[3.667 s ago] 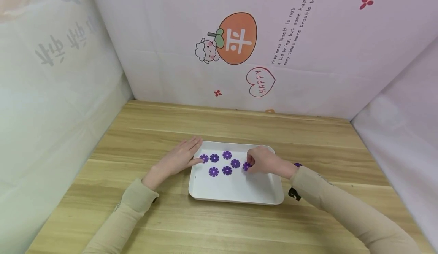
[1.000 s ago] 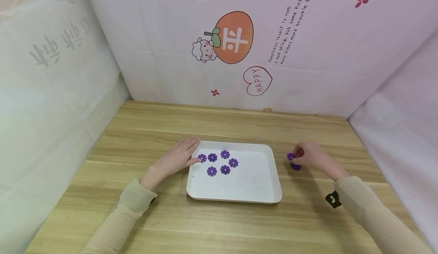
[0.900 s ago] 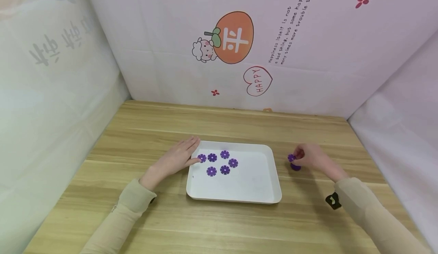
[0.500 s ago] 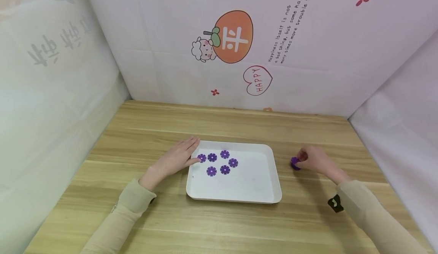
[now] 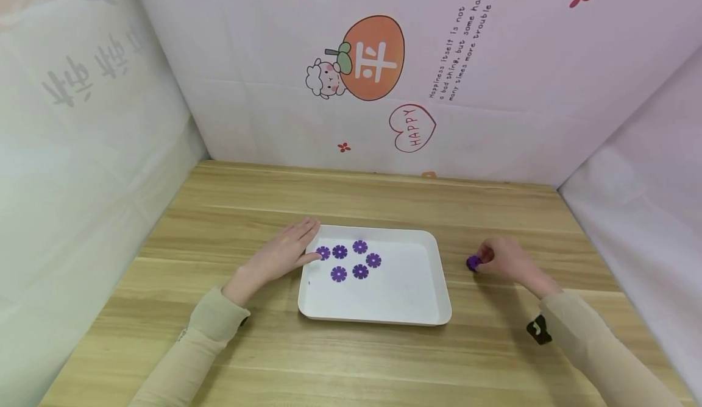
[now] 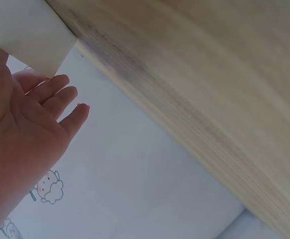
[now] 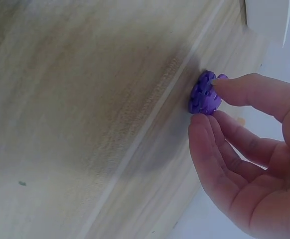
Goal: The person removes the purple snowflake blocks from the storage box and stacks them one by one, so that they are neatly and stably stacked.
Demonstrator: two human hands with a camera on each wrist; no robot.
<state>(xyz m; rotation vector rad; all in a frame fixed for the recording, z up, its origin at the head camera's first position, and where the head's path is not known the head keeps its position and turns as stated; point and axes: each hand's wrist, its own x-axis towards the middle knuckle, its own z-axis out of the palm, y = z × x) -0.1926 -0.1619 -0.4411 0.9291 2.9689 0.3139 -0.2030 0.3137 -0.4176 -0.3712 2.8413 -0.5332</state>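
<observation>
In the head view, a shallow white tray point(image 5: 395, 294) sits on the wooden table, with several purple notched snowflake discs point(image 5: 339, 273) lying flat in its left part. My left hand point(image 5: 280, 253) rests at the tray's back left corner; its fingers are extended and the thumb reaches over the rim. The left wrist view shows this hand point(image 6: 25, 109) against the tray wall point(image 6: 33, 32). Right of the tray, my right hand point(image 5: 507, 259) pinches a small stack of purple snowflake discs point(image 5: 473, 264). Seen from the right wrist, thumb and fingertips hold the stack point(image 7: 203, 94) close to the tabletop.
White printed cloth point(image 5: 274, 90) stands behind the table and along both sides. Bare wooden tabletop point(image 5: 351, 364) runs in front of the tray and around it. A corner of the tray point(image 7: 267, 20) shows at the top of the right wrist view.
My right hand took a snowflake disc out of the tray and carried it right. It then lowered that disc onto the discs beside the tray. The left hand stayed at the rim.
</observation>
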